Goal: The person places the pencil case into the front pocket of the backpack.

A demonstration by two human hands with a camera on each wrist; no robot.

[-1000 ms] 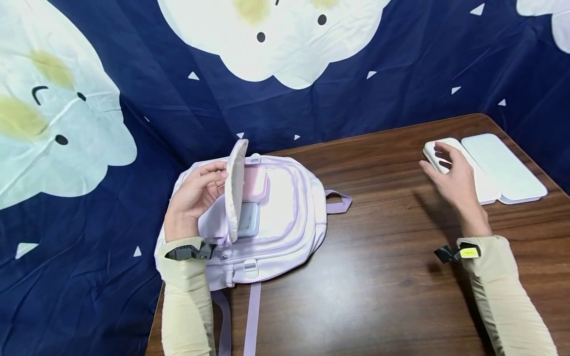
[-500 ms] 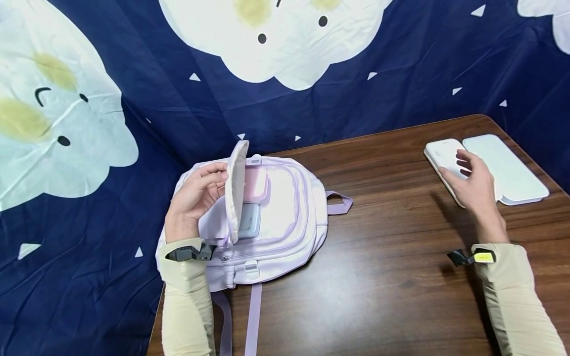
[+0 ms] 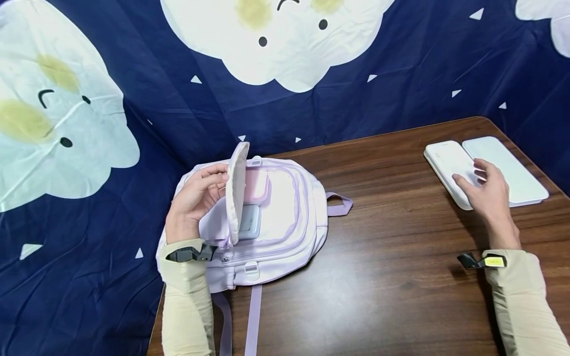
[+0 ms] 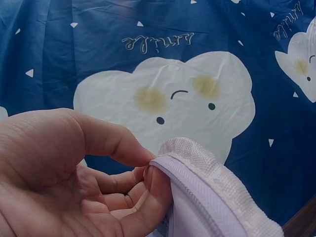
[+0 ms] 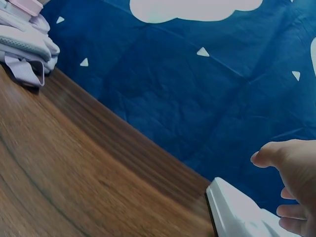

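Note:
A pale lilac backpack (image 3: pixel 307 222) lies at the left of the wooden table, its front pocket unzipped. Between thumb and fingers my left hand (image 3: pixel 193 198) pinches the pocket flap (image 3: pixel 234 198) by its zipped edge and holds it up. Inside the pocket sit a pink case (image 3: pixel 256 185) and a light blue case (image 3: pixel 250 221), partly hidden by the flap. Far to the right, my right hand (image 3: pixel 492 198) hovers over a white flat case (image 3: pixel 447 155) with its fingers spread and relaxed, holding nothing. In the right wrist view, the white case (image 5: pixel 229 210) lies below that hand.
A pale, wider flat case (image 3: pixel 503 160) lies just right of the white one, near the table's right edge. A lilac loop (image 3: pixel 340 203) sticks out from the backpack, and straps (image 3: pixel 253 316) trail toward the front. Dark blue cloth (image 3: pixel 356 109) hangs behind the table.
My right hand has moved rightward and slightly nearer, from the white case's left side to above its near end. The left hand keeps its hold on the flap.

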